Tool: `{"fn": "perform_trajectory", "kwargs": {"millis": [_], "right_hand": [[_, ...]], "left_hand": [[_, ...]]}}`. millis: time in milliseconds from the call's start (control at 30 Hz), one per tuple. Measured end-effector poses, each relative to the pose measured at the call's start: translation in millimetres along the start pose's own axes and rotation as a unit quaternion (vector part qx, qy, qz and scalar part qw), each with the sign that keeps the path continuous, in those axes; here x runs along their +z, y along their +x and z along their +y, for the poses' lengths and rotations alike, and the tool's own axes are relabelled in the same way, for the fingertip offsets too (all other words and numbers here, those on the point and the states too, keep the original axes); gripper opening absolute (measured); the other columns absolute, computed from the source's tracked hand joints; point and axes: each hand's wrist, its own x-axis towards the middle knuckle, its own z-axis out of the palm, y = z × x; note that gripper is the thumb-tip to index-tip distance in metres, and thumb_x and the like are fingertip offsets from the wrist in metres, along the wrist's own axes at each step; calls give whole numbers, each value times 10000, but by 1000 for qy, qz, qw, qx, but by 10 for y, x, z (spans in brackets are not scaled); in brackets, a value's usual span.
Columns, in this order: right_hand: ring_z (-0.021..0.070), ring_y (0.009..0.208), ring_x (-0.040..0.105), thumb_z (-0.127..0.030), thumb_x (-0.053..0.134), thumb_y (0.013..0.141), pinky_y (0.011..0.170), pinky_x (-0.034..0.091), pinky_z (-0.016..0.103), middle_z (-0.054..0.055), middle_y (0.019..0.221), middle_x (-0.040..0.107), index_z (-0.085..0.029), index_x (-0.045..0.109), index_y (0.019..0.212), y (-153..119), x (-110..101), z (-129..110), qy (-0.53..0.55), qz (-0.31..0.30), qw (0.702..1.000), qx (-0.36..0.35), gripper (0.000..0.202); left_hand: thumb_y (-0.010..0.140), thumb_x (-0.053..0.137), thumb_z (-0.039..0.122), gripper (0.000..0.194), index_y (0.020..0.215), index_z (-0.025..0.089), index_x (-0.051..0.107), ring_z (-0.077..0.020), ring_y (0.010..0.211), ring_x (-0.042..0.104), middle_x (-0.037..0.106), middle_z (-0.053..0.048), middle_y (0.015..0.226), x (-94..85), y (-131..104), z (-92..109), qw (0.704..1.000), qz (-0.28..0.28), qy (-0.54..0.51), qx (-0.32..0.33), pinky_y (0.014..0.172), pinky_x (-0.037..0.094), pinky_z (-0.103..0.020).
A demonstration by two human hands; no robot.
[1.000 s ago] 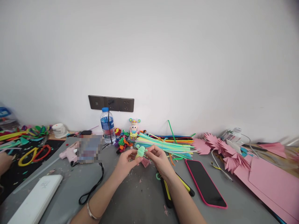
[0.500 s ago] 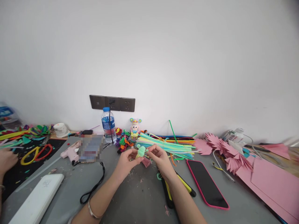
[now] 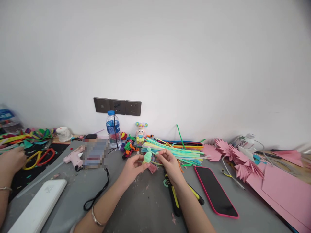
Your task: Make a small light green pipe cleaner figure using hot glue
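A small mint-green and yellow pipe-cleaner figure (image 3: 147,157) is pinched between the thumb and fingers of my left hand (image 3: 132,170), just above the grey mat. From its top a thin mint-green strand runs across to my right hand (image 3: 169,164), whose thumb and forefinger are closed on the strand's end. Below and behind the figure lies a pink bundle of short strips (image 3: 152,168), partly hidden. Yellow-and-black pliers (image 3: 175,200) lie under my right forearm. Behind the hands spreads a heap of pastel pipe cleaners (image 3: 173,151).
A finished-looking doll (image 3: 140,133) and a water bottle (image 3: 113,131) stand near the wall. On the right are a phone (image 3: 216,191) and pink paper (image 3: 286,191). Leftward lie a white power bank (image 3: 40,207), a pink glue gun (image 3: 73,158), scissors (image 3: 36,160) and another person's hand (image 3: 12,163).
My right hand has drawn slightly away to the right, and the green strand now stretches between the hands. The figure has turned a little. The other person's hand has moved further into view.
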Motion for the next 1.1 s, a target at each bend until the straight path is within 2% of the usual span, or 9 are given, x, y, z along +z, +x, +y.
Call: {"fn": "perform_trajectory", "kwargs": {"millis": [133, 233, 367, 467, 567, 667, 833, 967, 1100], "right_hand": [[141, 655, 506, -401, 716, 723, 587, 386, 245, -8, 742, 548, -198, 584, 836, 36, -67, 60, -29, -32, 999, -7, 268], [146, 620, 507, -366, 652, 756, 559, 375, 248, 3, 726, 579, -187, 621, 882, 42, -74, 85, -103, -73, 992, -9, 221], [143, 563, 517, -239, 558, 755, 539, 387, 249, 3, 661, 601, -182, 630, 780, 18, -39, 82, -173, -125, 977, -10, 95], [144, 572, 560, -130, 471, 717, 562, 422, 247, 4, 655, 623, -178, 605, 688, -18, -12, 58, -184, -174, 967, 3, 145], [125, 563, 529, -72, 431, 685, 552, 391, 226, -5, 649, 622, -173, 594, 636, -53, -5, 37, -241, -200, 950, -10, 198], [112, 552, 471, -56, 431, 688, 533, 343, 217, -14, 653, 616, -170, 613, 661, -74, -9, 23, -285, -215, 933, -40, 217], [111, 521, 444, -93, 450, 750, 512, 327, 215, -19, 646, 614, -173, 641, 799, -67, -13, 5, -290, -213, 932, -44, 213], [124, 542, 507, -78, 431, 738, 534, 362, 217, -15, 635, 618, -172, 633, 767, -47, -10, 12, -285, -198, 937, -32, 225], [109, 533, 474, -57, 414, 709, 529, 343, 207, -25, 630, 604, -177, 571, 664, -51, -3, -3, -282, -189, 940, -32, 203]], "left_hand": [[580, 817, 411, 491, 958, 147, 650, -167, 730, 607, 690, -70, 891, -3, 8, 23, 996, 36, -75, -19, 591, 469, -243], [620, 804, 406, 464, 972, 145, 653, -164, 749, 613, 703, -90, 927, -18, 3, 44, 989, 46, -138, -20, 627, 475, -252], [701, 757, 365, 367, 980, 140, 680, -147, 766, 602, 695, -108, 1022, -35, -4, 57, 979, 19, -203, -29, 665, 474, -255], [721, 739, 339, 326, 974, 137, 700, -140, 757, 591, 695, -106, 1009, -34, -5, 68, 974, 12, -225, -33, 656, 464, -247], [723, 732, 332, 313, 967, 136, 710, -141, 747, 583, 696, -93, 941, -27, -4, 79, 972, 10, -231, -35, 634, 453, -241], [722, 731, 318, 295, 952, 134, 714, -135, 735, 575, 692, -86, 908, -24, -2, 79, 971, 5, -238, -38, 622, 448, -237], [728, 713, 303, 283, 953, 131, 711, -129, 718, 564, 695, -109, 974, -16, -2, 83, 966, 5, -256, -41, 602, 434, -236], [729, 696, 282, 264, 943, 129, 711, -119, 682, 539, 698, -119, 974, -4, -6, 114, 966, 5, -257, -42, 572, 407, -228], [733, 691, 292, 260, 938, 134, 713, -124, 690, 532, 695, -118, 979, 5, -17, 133, 967, 3, -252, -46, 575, 401, -233]]}}
